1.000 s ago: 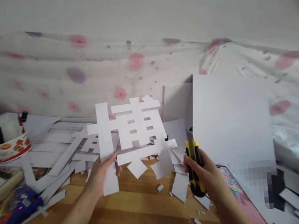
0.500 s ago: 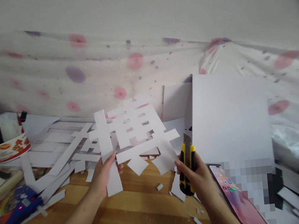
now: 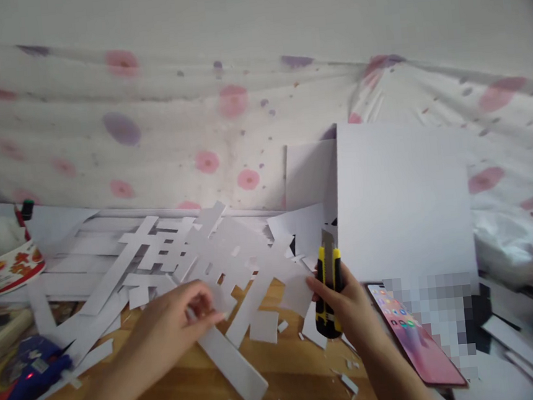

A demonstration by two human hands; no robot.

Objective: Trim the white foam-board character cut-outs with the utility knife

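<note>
My left hand (image 3: 183, 316) is closed, with bent fingers and thumb at the long strip of a white card lattice (image 3: 238, 249). The exact contact is partly hidden. This lattice has small square openings and arms sticking out, and lies slanted low over the table. My right hand (image 3: 343, 302) is wrapped round a yellow-and-black utility knife (image 3: 329, 316), its blade upright and pointing away from me. The right fingertips are at the lattice's right corner; whether they pinch it I cannot tell. Under and left of it lies another white card cut-out (image 3: 133, 252).
A phone (image 3: 416, 336) lies right of the knife. Behind it a large white board (image 3: 404, 200) stands upright. At left are a blue glue gun (image 3: 34, 379) with a red light and a printed tub (image 3: 11, 269) of pens. Card scraps (image 3: 348, 384) dot the wooden table (image 3: 301, 377).
The lattice has turned and tipped lower, its long strip's near end swinging to the right. My left hand has rolled over at the strip. The right hand still holds the knife.
</note>
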